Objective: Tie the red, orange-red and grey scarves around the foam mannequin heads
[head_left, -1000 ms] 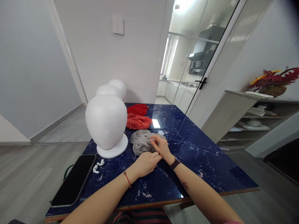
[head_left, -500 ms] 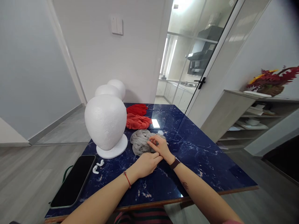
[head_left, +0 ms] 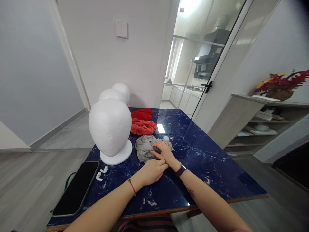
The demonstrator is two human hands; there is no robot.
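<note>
A bunched, sheer grey scarf (head_left: 144, 149) lies on the dark blue marbled table in front of me. My right hand (head_left: 166, 153) rests on its right side, thumb and fingers apart, wearing a dark wristband. Just nearer to me, my left hand (head_left: 151, 171) is closed with curled fingers beside the scarf's near edge and against my right hand. Whatever its fingertips hold, if anything, is hidden. On the left stands a white foam head (head_left: 109, 127) on a round base, with two more behind it.
Beyond the grey scarf lie an orange-red cloth (head_left: 143, 127) and a red cloth (head_left: 142, 113). A phone (head_left: 76, 188) and two white earbuds (head_left: 101, 173) are at the table's left. To the right stand a glass door (head_left: 193, 64) and a shelf unit (head_left: 251, 120).
My right hand's fingers have shifted slightly, spreading a little wider over the grey scarf. The left hand has barely moved. The view has tilted up slightly.
</note>
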